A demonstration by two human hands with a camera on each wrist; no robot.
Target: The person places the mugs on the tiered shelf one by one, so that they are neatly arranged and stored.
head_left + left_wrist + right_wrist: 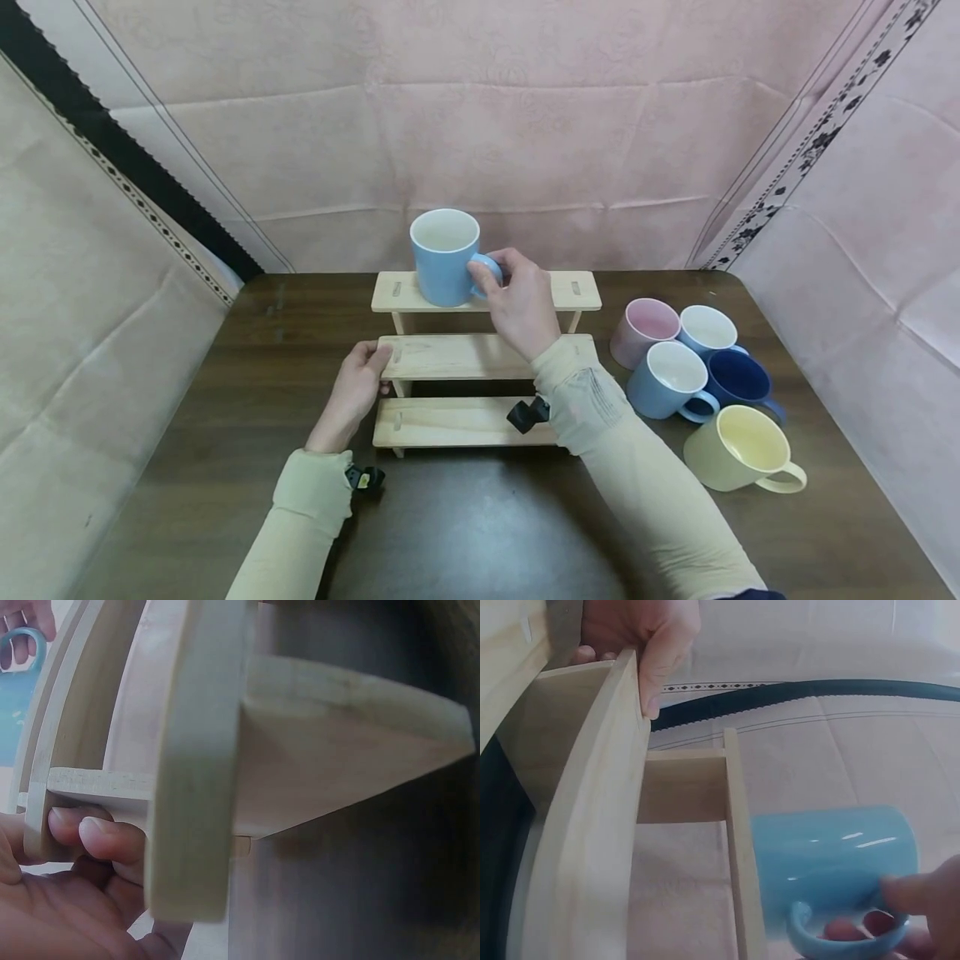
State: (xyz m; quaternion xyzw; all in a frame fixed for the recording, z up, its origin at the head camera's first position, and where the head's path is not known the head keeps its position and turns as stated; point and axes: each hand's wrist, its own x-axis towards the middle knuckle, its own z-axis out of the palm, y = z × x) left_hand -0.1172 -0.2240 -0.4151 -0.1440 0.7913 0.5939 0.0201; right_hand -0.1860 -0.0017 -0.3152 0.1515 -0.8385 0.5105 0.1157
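Light blue mug [442, 271] is upright on the left of the wooden riser's [457, 423] top tier [576, 289], right hand [522, 304] pinching its handle [844, 949]; left hand [354, 390] grips the middle tier's [450, 358] end. Looks like glazed ceramic: rigid, slick, probably breakable, kinda hefty. Handle's the safest hold imo.

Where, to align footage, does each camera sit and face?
Head: worn there, facing forward and down at the rack; left hand, right hand, sleeves show.
Left wrist: worn there, facing the rack's end; both hands partly show.
Right wrist: worn there, facing the rack and held mug; both hands partly show.
Wrist views share rack and mug.
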